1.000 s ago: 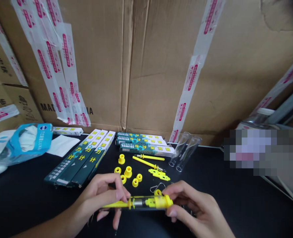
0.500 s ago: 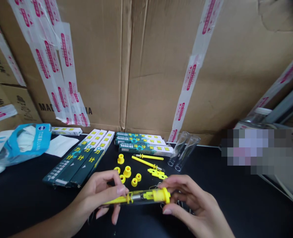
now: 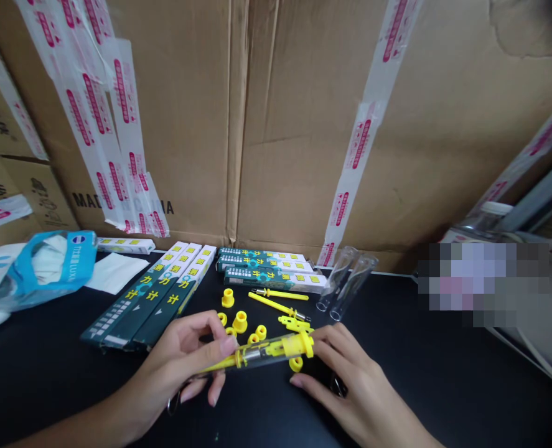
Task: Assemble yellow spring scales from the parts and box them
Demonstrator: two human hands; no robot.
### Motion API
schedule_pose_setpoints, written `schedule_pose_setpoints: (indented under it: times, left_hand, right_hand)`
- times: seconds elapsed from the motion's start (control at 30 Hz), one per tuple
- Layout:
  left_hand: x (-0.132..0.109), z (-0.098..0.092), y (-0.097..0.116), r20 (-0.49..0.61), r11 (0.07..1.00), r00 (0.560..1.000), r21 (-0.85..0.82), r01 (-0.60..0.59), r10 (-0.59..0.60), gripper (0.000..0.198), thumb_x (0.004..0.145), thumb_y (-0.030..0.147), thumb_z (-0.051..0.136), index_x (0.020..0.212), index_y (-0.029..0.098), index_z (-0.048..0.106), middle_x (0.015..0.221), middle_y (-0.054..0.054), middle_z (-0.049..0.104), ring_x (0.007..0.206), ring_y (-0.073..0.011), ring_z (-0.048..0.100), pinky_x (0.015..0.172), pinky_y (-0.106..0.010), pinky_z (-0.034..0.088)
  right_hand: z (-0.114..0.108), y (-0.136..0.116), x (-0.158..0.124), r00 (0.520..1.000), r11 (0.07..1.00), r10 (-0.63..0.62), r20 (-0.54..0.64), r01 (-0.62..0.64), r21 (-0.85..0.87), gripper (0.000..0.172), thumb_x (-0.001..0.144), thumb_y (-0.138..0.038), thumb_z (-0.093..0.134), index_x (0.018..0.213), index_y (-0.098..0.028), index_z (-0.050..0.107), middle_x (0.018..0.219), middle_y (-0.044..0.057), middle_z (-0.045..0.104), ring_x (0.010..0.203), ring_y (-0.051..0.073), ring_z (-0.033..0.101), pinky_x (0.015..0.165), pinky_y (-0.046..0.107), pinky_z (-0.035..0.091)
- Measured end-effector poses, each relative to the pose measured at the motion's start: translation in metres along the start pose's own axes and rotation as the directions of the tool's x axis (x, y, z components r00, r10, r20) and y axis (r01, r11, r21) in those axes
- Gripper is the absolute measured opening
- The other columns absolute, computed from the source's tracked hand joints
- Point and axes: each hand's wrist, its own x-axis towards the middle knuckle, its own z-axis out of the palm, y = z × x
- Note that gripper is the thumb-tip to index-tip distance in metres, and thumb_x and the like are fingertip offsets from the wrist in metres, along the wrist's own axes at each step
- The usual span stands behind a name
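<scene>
A clear tubular spring scale (image 3: 266,353), with a yellow rod, a metal spring section and a yellow cap at its right end, slants slightly upward to the right. Its left part is pinched between thumb and fingers of my left hand (image 3: 189,354); a thin wire hook (image 3: 173,403) hangs below that hand. My right hand (image 3: 350,376) is just right of the cap, thumb and fingers apart. By its thumb tip is a small yellow ring (image 3: 296,364); whether they touch I cannot tell. Dark metal wire (image 3: 338,384) shows partly under the right palm.
Behind the tube lie several yellow collars (image 3: 240,322), two yellow rods (image 3: 279,306) and flat yellow pieces (image 3: 295,323). Two clear tubes (image 3: 354,286) lie farther back. Printed boxes (image 3: 157,305) rest left, more boxes (image 3: 273,280) at the back. A tissue pack (image 3: 51,267) sits far left.
My right hand has let go of the yellow cap and shifted slightly left and down. The spring scale's right end has risen and moved left, and the small yellow ring now shows.
</scene>
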Motion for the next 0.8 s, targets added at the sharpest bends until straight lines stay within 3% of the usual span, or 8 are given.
schedule_pose_setpoints:
  times: [0.13, 0.23, 0.37, 0.5, 0.8]
  left_hand:
    - [0.002, 0.0, -0.001, -0.001, 1.0, 1.0, 0.027, -0.005, 0.005, 0.044, 0.08, 0.05, 0.083, 0.074, 0.018, 0.054, 0.055, 0.008, 0.056, 0.036, -0.0034, 0.054, 0.03, -0.006, 0.022]
    - [0.003, -0.002, -0.004, 0.003, 0.999, 1.0, 0.04, -0.017, 0.017, 0.042, 0.081, 0.048, 0.082, 0.075, 0.019, 0.053, 0.052, 0.008, 0.056, 0.034, -0.0025, 0.05, 0.029, -0.006, 0.021]
    - [0.004, -0.003, -0.008, 0.001, 0.998, 1.0, 0.055, -0.018, 0.018, 0.041, 0.082, 0.047, 0.082, 0.076, 0.019, 0.053, 0.05, 0.008, 0.057, 0.034, -0.0017, 0.048, 0.029, -0.005, 0.02]
    - [0.003, 0.0, -0.006, -0.017, 0.999, 1.0, 0.031, -0.022, 0.022, 0.042, 0.079, 0.045, 0.085, 0.076, 0.019, 0.052, 0.06, 0.008, 0.06, 0.032, -0.001, 0.049, 0.027, -0.005, 0.019]
    - [-0.007, 0.011, 0.012, -0.102, 0.996, 0.995, 0.083, 0.023, -0.014, 0.037, 0.077, 0.038, 0.085, 0.077, 0.018, 0.053, 0.066, 0.01, 0.055, 0.036, -0.0019, 0.055, 0.033, -0.007, 0.023]
  right_hand:
    - [-0.002, -0.003, 0.002, 0.999, 0.999, -0.019, -0.04, 0.021, 0.03, 0.013, 0.098, -0.033, 0.063, 0.091, -0.023, 0.067, 0.084, 0.003, 0.069, 0.076, 0.019, 0.066, 0.068, 0.028, 0.057]
    - [-0.014, -0.007, 0.006, 0.989, 0.987, 0.116, -0.087, -0.106, 0.117, 0.009, 0.097, -0.032, 0.065, 0.101, -0.025, 0.07, 0.078, -0.001, 0.069, 0.068, 0.015, 0.067, 0.064, 0.022, 0.056]
    - [-0.025, -0.013, 0.006, 0.946, 0.916, 0.307, -0.102, -0.265, 0.302, 0.016, 0.097, -0.035, 0.065, 0.112, -0.029, 0.069, 0.091, -0.001, 0.076, 0.079, 0.014, 0.073, 0.071, 0.016, 0.057]
    - [-0.023, -0.014, 0.002, 0.956, 0.897, 0.288, -0.059, -0.248, 0.367, 0.017, 0.098, -0.03, 0.064, 0.114, -0.031, 0.068, 0.094, -0.002, 0.077, 0.086, 0.013, 0.075, 0.076, 0.013, 0.057]
    - [-0.022, -0.013, 0.002, 0.975, 0.929, 0.219, -0.044, -0.195, 0.315, 0.014, 0.095, -0.027, 0.066, 0.109, -0.029, 0.071, 0.097, 0.001, 0.078, 0.091, 0.019, 0.077, 0.078, 0.02, 0.061]
